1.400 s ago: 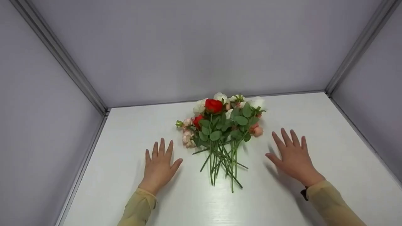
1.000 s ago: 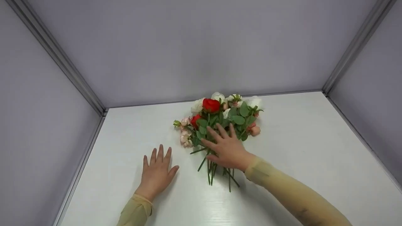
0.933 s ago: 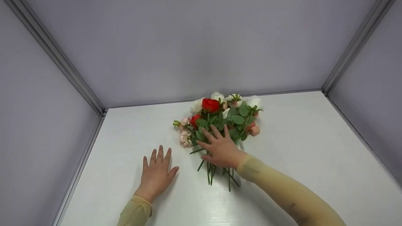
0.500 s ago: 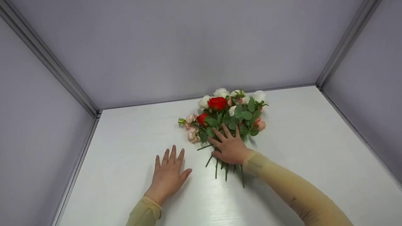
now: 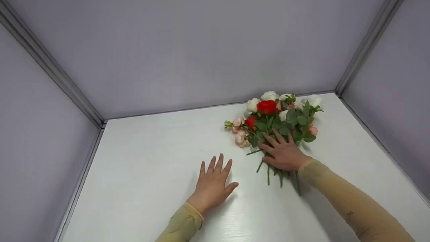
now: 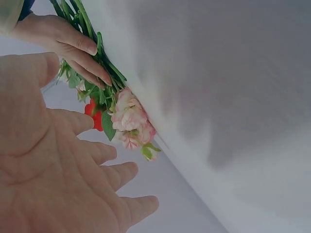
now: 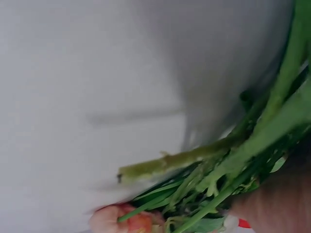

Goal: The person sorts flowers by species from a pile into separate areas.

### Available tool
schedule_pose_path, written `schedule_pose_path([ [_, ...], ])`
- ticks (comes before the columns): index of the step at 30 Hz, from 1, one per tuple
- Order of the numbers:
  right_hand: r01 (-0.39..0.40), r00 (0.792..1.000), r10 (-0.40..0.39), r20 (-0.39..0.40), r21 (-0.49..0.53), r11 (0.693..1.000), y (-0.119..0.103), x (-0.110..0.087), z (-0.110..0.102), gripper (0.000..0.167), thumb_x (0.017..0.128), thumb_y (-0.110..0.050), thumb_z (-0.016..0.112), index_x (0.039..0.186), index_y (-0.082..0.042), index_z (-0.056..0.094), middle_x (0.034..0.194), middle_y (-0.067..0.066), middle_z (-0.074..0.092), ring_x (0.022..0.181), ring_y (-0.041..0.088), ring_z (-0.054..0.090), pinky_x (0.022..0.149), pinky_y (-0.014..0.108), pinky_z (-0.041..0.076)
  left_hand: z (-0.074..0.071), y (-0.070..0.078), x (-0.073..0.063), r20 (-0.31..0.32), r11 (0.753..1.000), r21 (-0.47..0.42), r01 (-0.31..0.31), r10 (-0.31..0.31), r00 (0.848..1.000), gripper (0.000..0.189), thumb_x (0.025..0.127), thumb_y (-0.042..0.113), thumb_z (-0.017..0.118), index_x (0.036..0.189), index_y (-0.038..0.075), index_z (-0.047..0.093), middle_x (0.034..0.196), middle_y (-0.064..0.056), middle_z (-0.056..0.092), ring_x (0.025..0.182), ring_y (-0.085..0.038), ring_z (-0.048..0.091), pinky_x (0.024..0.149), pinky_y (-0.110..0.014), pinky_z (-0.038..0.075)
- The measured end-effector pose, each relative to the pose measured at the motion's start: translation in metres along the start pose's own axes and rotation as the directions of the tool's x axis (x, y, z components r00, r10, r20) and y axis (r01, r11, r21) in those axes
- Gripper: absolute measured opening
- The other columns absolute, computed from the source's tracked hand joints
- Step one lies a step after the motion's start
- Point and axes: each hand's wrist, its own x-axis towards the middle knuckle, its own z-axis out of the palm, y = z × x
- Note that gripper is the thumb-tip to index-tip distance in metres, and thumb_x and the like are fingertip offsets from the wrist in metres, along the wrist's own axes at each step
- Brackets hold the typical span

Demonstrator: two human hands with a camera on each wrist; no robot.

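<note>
A bunch of flowers with green stems lies on the right half of the table in the head view, made up of red blooms [image 5: 267, 107], white ones [image 5: 252, 106] and pink ones [image 5: 242, 138]. My right hand [image 5: 284, 154] rests across its stems and lower leaves, fingers spread and straight, covering part of them. The cut stem ends [image 5: 281, 181] stick out below it; the right wrist view has stems [image 7: 170, 164] close up. My left hand [image 5: 213, 186] is palm down, fingers spread, left of the bunch and holding nothing. Its palm fills the left wrist view.
The white table [image 5: 151, 161] is bounded by a grey back wall [image 5: 201, 53] and side walls with metal corner posts [image 5: 53, 67]. The flower heads lie right by the back edge.
My right hand came in from the right onto the stems, and the bunch has since slid to the right beneath it. My left hand has also shifted right.
</note>
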Motion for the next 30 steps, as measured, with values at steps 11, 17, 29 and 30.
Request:
schedule_pose_path([
  [11,0.036,0.998,-0.036,-0.058,-0.008,0.999,0.020,-0.018,-0.006,0.055,0.104,-0.045,0.058,0.155,-0.026,0.049,0.166,0.012,0.029,0.152,0.047,0.015,0.111,0.080,0.011,-0.008,-0.021,-0.006,0.009,0.996,0.025,-0.083,0.082,0.997,0.074,0.104,0.061,0.045,0.164,0.021,0.027,0.169,-0.014,0.018,0.154,-0.036,0.016,0.120,-0.065,0.014],
  [17,-0.007,0.999,0.006,-0.036,-0.039,0.999,0.032,-0.027,-0.008,0.054,0.104,-0.043,0.058,0.154,-0.027,0.049,0.166,0.010,0.028,0.153,0.046,0.014,0.112,0.078,0.013,-0.004,-0.015,-0.001,0.037,0.996,0.025,-0.086,0.085,0.996,0.075,0.104,0.061,0.044,0.164,0.021,0.027,0.169,-0.013,0.017,0.155,-0.035,0.016,0.120,-0.064,0.014],
  [29,-0.215,0.846,0.355,-0.398,0.354,0.910,0.015,-0.052,-0.027,0.030,0.106,-0.019,0.054,0.128,-0.005,0.070,0.135,0.018,0.060,0.123,0.040,0.053,0.101,0.061,0.041,-0.002,-0.007,-0.002,0.034,0.968,0.091,-0.235,0.233,0.972,0.079,0.103,0.061,0.047,0.165,0.020,0.023,0.169,-0.011,0.018,0.155,-0.032,0.016,0.124,-0.051,0.017],
  [30,-0.265,0.797,0.455,-0.397,0.446,0.855,0.018,-0.057,-0.032,0.030,0.107,-0.020,0.052,0.124,-0.004,0.071,0.128,0.018,0.063,0.115,0.037,0.056,0.094,0.057,0.045,-0.002,-0.005,-0.001,0.032,0.962,0.101,-0.254,0.252,0.967,0.078,0.103,0.061,0.047,0.165,0.020,0.023,0.169,-0.011,0.019,0.155,-0.031,0.016,0.124,-0.050,0.017],
])
